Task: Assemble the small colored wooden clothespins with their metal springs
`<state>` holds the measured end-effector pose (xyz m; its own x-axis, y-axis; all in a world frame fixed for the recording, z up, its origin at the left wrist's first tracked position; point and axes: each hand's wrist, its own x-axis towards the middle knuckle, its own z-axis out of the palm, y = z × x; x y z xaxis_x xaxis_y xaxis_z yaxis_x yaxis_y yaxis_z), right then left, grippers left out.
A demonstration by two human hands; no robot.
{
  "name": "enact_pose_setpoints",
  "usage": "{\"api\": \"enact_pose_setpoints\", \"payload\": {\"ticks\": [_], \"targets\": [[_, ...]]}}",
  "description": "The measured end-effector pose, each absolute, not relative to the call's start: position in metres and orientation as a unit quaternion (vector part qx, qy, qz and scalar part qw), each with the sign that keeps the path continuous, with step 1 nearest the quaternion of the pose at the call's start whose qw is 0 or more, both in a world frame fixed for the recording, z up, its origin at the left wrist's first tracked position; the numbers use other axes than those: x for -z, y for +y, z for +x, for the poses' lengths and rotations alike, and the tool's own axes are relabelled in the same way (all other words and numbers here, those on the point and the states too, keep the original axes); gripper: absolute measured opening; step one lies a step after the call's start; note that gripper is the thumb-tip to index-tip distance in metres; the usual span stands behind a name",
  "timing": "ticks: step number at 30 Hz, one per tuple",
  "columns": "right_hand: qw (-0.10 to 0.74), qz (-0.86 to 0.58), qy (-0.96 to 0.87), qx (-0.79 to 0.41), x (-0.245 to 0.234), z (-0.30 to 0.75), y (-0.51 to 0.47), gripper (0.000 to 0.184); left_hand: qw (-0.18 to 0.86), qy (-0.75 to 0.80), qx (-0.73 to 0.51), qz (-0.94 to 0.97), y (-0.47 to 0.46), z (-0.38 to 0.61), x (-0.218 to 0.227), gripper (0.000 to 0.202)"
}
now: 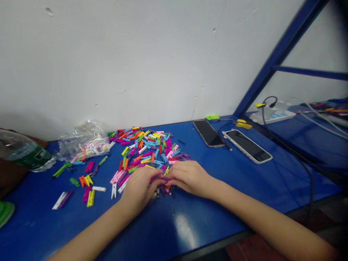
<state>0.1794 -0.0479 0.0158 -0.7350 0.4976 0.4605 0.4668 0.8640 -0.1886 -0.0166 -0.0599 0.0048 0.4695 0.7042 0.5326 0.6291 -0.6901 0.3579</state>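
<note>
Left hand (140,190) and right hand (190,177) meet over the near edge of a heap of small multicoloured wooden clothespins (144,152), fingers curled inward and close together. Grip unclear: the fingers hide what's between them, so cannot tell whether they're clenched on a pin or just touching the heap. Dark purple clothespins (163,190) lie right under the hands. Bare glossy blue tabletop (195,224) runs from there to the near edge, with open room to the right as far as a thin black cable (310,181). Left of the heap are scattered loose clothespins (90,198), then a crumpled clear plastic bag (84,141) and a clear plastic bottle with a green label (25,152) at the left edge. Farther off, two black-screened smartphones (247,145) lie near a white power strip (272,115), beside a blue metal frame (282,54) and white wall (136,61).
</note>
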Motion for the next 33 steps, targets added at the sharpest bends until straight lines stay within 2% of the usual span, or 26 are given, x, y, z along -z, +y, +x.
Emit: {"api": "enact_pose_setpoints", "payload": {"ticks": [8,14,24,33], "targets": [[0.250,-0.246,-0.936,0.033,-0.0157,0.1785,-0.0487,0.028,0.082,0.422,-0.334,0.839,-0.0605,-0.0146,-0.0041,0.011],[0.252,-0.244,-0.936,0.036,-0.0150,0.1787,-0.0490,0.027,0.090,0.420,-0.337,0.838,-0.0601,-0.0139,-0.0069,0.012],[0.272,-0.272,-0.923,-0.002,-0.0167,0.1780,-0.0518,0.019,0.148,0.430,-0.360,0.815,-0.0624,-0.0124,-0.0093,0.009],[0.314,-0.293,-0.897,-0.102,-0.0172,0.1748,-0.0531,0.016,0.291,0.404,-0.413,0.763,-0.0644,-0.0080,-0.0049,0.023]]}}
